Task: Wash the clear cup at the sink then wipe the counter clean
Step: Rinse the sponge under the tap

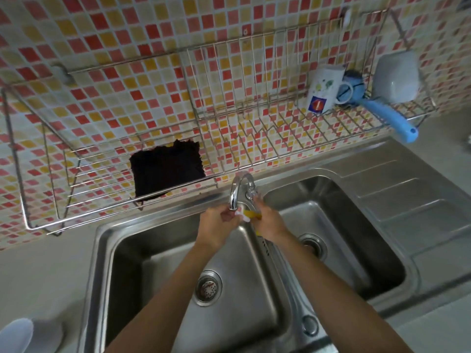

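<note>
The left hand (219, 222) and right hand (270, 220) grip the cup (251, 214) in curled fingers below the tap (235, 192), long axis spanning fingertip to fingertip; mouth direction indeterminate.

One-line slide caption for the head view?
Left hand and right hand meet beneath the faucet, a yellow item between them.

Soft even daylight, glare on steel sink (382, 200), wide-angle bending at edges
</note>
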Motion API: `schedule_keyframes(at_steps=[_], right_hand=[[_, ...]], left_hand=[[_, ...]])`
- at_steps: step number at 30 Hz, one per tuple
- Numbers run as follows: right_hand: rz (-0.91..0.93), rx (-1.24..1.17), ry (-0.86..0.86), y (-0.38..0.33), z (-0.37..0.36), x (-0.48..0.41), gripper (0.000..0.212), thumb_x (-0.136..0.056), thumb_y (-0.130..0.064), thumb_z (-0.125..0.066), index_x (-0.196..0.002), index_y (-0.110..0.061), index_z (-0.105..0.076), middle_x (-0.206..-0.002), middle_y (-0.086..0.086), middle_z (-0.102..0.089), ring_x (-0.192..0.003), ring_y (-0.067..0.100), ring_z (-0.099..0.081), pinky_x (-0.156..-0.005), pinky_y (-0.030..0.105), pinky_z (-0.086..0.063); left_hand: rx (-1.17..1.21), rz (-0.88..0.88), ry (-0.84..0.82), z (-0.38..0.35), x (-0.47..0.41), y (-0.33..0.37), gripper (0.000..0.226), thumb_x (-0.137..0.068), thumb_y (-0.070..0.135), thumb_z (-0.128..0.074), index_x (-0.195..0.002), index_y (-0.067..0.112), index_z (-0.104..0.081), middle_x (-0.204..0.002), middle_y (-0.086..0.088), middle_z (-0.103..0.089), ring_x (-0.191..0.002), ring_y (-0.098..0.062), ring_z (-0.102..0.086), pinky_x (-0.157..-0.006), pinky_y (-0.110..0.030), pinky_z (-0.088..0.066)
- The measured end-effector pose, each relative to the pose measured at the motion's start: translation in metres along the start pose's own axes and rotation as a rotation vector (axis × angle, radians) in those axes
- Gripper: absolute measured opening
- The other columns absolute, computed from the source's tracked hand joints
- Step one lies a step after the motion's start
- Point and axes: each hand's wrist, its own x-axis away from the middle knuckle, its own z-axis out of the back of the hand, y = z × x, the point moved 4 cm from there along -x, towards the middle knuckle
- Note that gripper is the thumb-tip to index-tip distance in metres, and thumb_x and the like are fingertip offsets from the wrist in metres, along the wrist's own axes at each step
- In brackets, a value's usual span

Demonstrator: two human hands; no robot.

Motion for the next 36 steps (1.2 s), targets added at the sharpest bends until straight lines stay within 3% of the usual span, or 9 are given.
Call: schedule_keyframes(at_steps=[3,5,10,15,19,22,24,28,36], right_hand=[[-0.039,-0.069,0.042,0.008,0.002,0.003,0.067,-0.089,-0.017,-0.063,-0.146,-0.032,-0.033,-0.124,0.006,-0.064,-0.100,0.026,-0.064,-0.084,0.035,-0.051],[-0.048,-0.060,0.051,0.014,0.003,0.005,0.066,-0.090,-0.017,-0.060,-0.147,-0.034,-0.032,-0.118,0.008,-0.066,-0.099,0.028,-0.065,-0.081,0.032,-0.051],[-0.021,-0.015,-0.043,0.010,-0.002,0.005,0.070,-0.090,-0.017,-0.062,-0.150,-0.024,-0.027,-0.146,0.006,-0.045,-0.125,0.028,-0.051,-0.102,0.038,-0.043],[-0.024,0.007,-0.051,0.008,-0.009,0.002,0.072,-0.089,-0.018,-0.063,-0.149,-0.027,-0.027,-0.137,0.006,-0.055,-0.113,0.027,-0.059,-0.092,0.033,-0.045],[-0.080,-0.198,0.063,0.015,0.002,0.008,0.066,-0.089,-0.009,-0.059,-0.147,-0.029,-0.033,-0.131,-0.008,-0.054,-0.110,0.013,-0.058,-0.092,0.027,-0.046],[-0.230,-0.385,0.140,0.032,0.008,0.014,0.058,-0.094,-0.011,-0.050,-0.146,-0.031,-0.035,-0.123,-0.011,-0.050,-0.105,0.011,-0.057,-0.086,0.027,-0.046],[-0.342,-0.574,0.152,0.049,0.006,0.019,0.053,-0.096,-0.013,-0.048,-0.145,-0.031,-0.037,-0.130,-0.005,-0.052,-0.112,0.021,-0.057,-0.095,0.041,-0.049],[-0.544,-1.030,0.117,0.067,-0.002,0.033,0.043,-0.097,-0.008,-0.044,-0.137,-0.024,-0.047,-0.119,0.014,-0.054,-0.094,0.036,-0.063,-0.070,0.050,-0.058],[-0.573,-1.084,-0.051,0.062,-0.010,0.047,0.033,-0.094,-0.007,-0.040,-0.109,-0.025,-0.064,-0.121,0.020,-0.053,-0.108,0.040,-0.057,-0.069,0.043,-0.058]], left_hand=[[0.014,-0.019,0.019,0.003,0.002,-0.004,0.013,-0.082,0.009,-0.075,-0.095,0.011,-0.076,-0.086,-0.002,-0.075,-0.077,-0.007,-0.069,-0.077,-0.016,-0.052],[0.010,-0.030,0.041,0.007,0.006,-0.006,0.011,-0.082,0.006,-0.075,-0.092,0.010,-0.076,-0.086,-0.001,-0.075,-0.075,0.001,-0.068,-0.075,-0.011,-0.051],[-0.005,-0.031,0.049,0.011,0.010,-0.011,0.015,-0.081,0.007,-0.075,-0.093,0.016,-0.077,-0.087,0.001,-0.075,-0.082,-0.012,-0.070,-0.081,-0.020,-0.054],[-0.036,-0.047,0.033,0.008,0.005,-0.005,0.008,-0.082,0.010,-0.075,-0.090,0.007,-0.076,-0.084,0.000,-0.074,-0.073,0.002,-0.066,-0.069,-0.007,-0.047],[-0.049,-0.032,0.040,0.009,-0.001,-0.008,0.013,-0.082,0.016,-0.076,-0.094,0.009,-0.076,-0.084,-0.001,-0.075,-0.079,-0.009,-0.068,-0.074,-0.017,-0.047],[-0.063,-0.057,0.051,0.011,0.003,-0.012,0.011,-0.083,0.013,-0.075,-0.093,0.011,-0.076,-0.086,0.003,-0.074,-0.078,0.000,-0.067,-0.073,-0.010,-0.047],[-0.079,-0.070,0.043,0.010,0.007,-0.014,0.014,-0.082,0.010,-0.075,-0.096,0.014,-0.076,-0.088,0.006,-0.073,-0.079,0.002,-0.067,-0.076,-0.009,-0.050],[-0.124,-0.061,0.058,0.008,0.008,-0.016,0.016,-0.083,0.012,-0.076,-0.099,0.014,-0.075,-0.089,0.006,-0.071,-0.080,0.001,-0.065,-0.076,-0.005,-0.046],[-0.163,-0.085,0.135,0.005,0.006,-0.012,0.016,-0.082,0.017,-0.077,-0.098,0.013,-0.075,-0.086,0.004,-0.074,-0.078,-0.003,-0.066,-0.073,-0.005,-0.045]])
